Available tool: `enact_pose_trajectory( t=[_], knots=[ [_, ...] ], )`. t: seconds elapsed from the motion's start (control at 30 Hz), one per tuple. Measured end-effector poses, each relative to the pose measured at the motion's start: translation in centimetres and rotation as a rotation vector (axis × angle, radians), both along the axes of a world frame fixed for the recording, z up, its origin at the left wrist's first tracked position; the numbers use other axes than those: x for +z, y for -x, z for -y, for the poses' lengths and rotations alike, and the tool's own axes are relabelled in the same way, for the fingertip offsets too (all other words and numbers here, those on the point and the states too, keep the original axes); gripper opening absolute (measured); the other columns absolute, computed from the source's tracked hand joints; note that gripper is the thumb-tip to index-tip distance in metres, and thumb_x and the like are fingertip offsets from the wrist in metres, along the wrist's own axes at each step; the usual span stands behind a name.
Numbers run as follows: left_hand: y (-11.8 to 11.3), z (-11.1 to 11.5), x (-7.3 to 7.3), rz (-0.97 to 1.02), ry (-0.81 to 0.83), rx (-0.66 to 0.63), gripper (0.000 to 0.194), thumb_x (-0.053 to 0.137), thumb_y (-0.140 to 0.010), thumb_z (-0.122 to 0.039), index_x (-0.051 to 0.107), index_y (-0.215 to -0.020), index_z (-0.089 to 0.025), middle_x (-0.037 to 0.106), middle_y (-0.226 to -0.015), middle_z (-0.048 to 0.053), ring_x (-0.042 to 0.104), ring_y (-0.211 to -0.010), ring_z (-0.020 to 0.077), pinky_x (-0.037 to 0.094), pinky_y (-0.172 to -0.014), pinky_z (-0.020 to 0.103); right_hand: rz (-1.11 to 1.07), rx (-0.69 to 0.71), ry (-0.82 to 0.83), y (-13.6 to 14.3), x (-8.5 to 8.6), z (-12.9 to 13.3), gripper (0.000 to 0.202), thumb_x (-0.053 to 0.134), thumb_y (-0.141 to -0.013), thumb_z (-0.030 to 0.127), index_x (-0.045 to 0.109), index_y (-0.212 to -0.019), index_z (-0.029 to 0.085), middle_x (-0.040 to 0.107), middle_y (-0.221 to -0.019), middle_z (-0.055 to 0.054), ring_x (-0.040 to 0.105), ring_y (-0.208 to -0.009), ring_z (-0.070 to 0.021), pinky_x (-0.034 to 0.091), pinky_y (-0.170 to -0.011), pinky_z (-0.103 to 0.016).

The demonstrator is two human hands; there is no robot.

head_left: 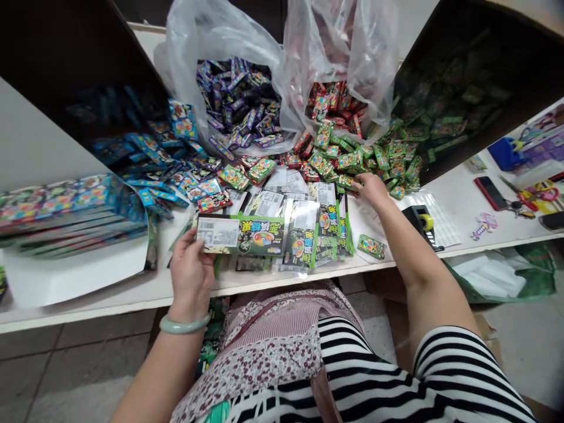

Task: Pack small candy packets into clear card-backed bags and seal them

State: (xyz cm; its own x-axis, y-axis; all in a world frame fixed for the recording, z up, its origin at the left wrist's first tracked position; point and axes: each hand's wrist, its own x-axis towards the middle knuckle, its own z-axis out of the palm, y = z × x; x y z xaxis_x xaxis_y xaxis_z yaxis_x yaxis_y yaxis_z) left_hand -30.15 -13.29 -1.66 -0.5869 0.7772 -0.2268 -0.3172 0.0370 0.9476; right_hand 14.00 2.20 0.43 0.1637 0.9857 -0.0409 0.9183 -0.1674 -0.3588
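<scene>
My left hand (190,264) grips one end of a flat candy packet (259,236) with black and green print and a white label panel. It is held over several similar packets (302,244) in clear sleeves, spread along the front of the table. Out to the right, my right hand (366,187) reaches to the edge of a heap of small green candy boxes (350,160). Its fingertips are bent together at a green box, and whether they grip it is hard to see. One single green box (371,247) lies apart, below my right forearm.
Clear bags of purple boxes (240,100) and red boxes (337,103) stand behind. Blue boxes (154,153) spill at left beside a white carton (88,264) of stacked packs. At right are a tape dispenser (420,223), a phone (491,192) and scissors (535,197).
</scene>
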Motion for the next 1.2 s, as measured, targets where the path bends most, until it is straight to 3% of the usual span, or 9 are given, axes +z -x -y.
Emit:
enact_pose_trajectory(
  t=[0.17,0.37,0.5,0.67,0.77,0.9,0.97,1.07,1.2],
  knots=[
    [-0.1,2.3,-1.4,-0.248,0.105,-0.21,0.06,0.084,-0.055,-0.042,0.055,-0.104,-0.021,0.069,-0.088,0.001,0.066,-0.08,0.0157,0.053,-0.068,0.025,-0.082,-0.073,-0.002,-0.2,-2.0,-1.5,0.04,0.08,-0.073,0.039,0.071,-0.103,0.013,0.067,-0.121,-0.021,0.059,-0.117,-0.0378,0.045,-0.1,-0.048],
    [2.9,3.1,-3.2,-0.576,0.255,-0.439,0.072,0.077,-0.061,-0.057,0.052,-0.117,-0.019,0.065,-0.081,0.001,0.064,-0.074,0.0187,0.051,-0.067,0.03,-0.392,-0.083,-0.063,-1.7,-1.9,-1.0,0.032,0.075,-0.072,0.045,0.066,-0.087,0.018,0.07,-0.082,-0.005,0.064,-0.075,-0.0211,0.053,-0.071,-0.035],
    [4.1,3.0,-3.1,-0.897,0.292,-0.529,0.072,0.069,-0.069,-0.062,0.054,-0.124,-0.018,0.061,-0.082,0.001,0.06,-0.068,0.0181,0.051,-0.065,0.033,-0.576,-0.015,-0.047,-0.9,-1.0,1.5,0.032,0.068,-0.075,0.049,0.066,-0.087,0.019,0.067,-0.077,-0.002,0.057,-0.063,-0.0146,0.05,-0.059,-0.029],
    [2.8,2.2,-0.2,-1.172,0.155,-0.605,0.061,0.062,-0.082,-0.061,0.056,-0.128,-0.02,0.065,-0.11,0.01,0.064,-0.1,0.0272,0.054,-0.091,0.045,-0.781,0.297,-0.089,3.6,-0.6,3.8,0.031,0.07,-0.074,0.044,0.063,-0.093,0.021,0.065,-0.087,-0.002,0.06,-0.076,-0.0176,0.053,-0.07,-0.033],
    [0.8,1.2,1.0,-1.251,-0.044,-0.866,0.071,0.064,-0.083,-0.06,0.047,-0.141,-0.022,0.055,-0.139,0.014,0.051,-0.132,0.0322,0.041,-0.114,0.051,-0.602,0.589,-0.231,6.2,-1.2,4.4,0.017,0.066,-0.077,0.029,0.062,-0.092,0.023,0.066,-0.1,-0.006,0.061,-0.098,-0.0241,0.051,-0.09,-0.044],
    [-1.1,0.3,0.5,-1.319,-0.055,-1.166,0.093,0.073,-0.078,-0.057,0.032,-0.154,-0.023,0.031,-0.161,0.016,0.022,-0.152,0.0389,0.021,-0.124,0.06,-0.316,0.83,-0.279,6.8,-2.3,5.6,0.016,0.056,-0.081,0.016,0.067,-0.09,0.023,0.065,-0.114,-0.012,0.055,-0.118,-0.0301,0.042,-0.105,-0.054],
    [-1.4,0.2,0.0,-1.34,-0.045,-1.222,0.096,0.075,-0.078,-0.054,0.027,-0.156,-0.026,0.027,-0.164,0.016,0.018,-0.154,0.0405,0.016,-0.124,0.064,-0.247,0.797,-0.277,6.5,-2.4,6.7,0.023,0.05,-0.085,0.015,0.068,-0.098,0.023,0.064,-0.121,-0.014,0.054,-0.122,-0.0301,0.041,-0.107,-0.054],
    [-1.5,0.1,-0.5,-1.353,-0.081,-1.245,0.096,0.075,-0.079,-0.048,0.025,-0.157,-0.026,0.027,-0.164,0.016,0.019,-0.154,0.0402,0.015,-0.124,0.065,-0.168,0.573,-0.286,7.0,-1.9,8.7,0.033,0.049,-0.092,0.026,0.062,-0.121,0.021,0.06,-0.132,-0.016,0.051,-0.128,-0.0317,0.038,-0.11,-0.056],
    [-1.6,-0.1,-0.2,-1.366,-0.113,-1.221,0.092,0.075,-0.079,-0.042,0.028,-0.156,-0.025,0.035,-0.158,0.017,0.026,-0.15,0.0402,0.017,-0.123,0.066,-0.032,0.446,-0.151,10.0,-1.6,9.8,0.074,0.072,-0.079,0.05,0.048,-0.143,0.02,0.044,-0.151,-0.02,0.034,-0.142,-0.0427,0.031,-0.112,-0.064]
  ],
)
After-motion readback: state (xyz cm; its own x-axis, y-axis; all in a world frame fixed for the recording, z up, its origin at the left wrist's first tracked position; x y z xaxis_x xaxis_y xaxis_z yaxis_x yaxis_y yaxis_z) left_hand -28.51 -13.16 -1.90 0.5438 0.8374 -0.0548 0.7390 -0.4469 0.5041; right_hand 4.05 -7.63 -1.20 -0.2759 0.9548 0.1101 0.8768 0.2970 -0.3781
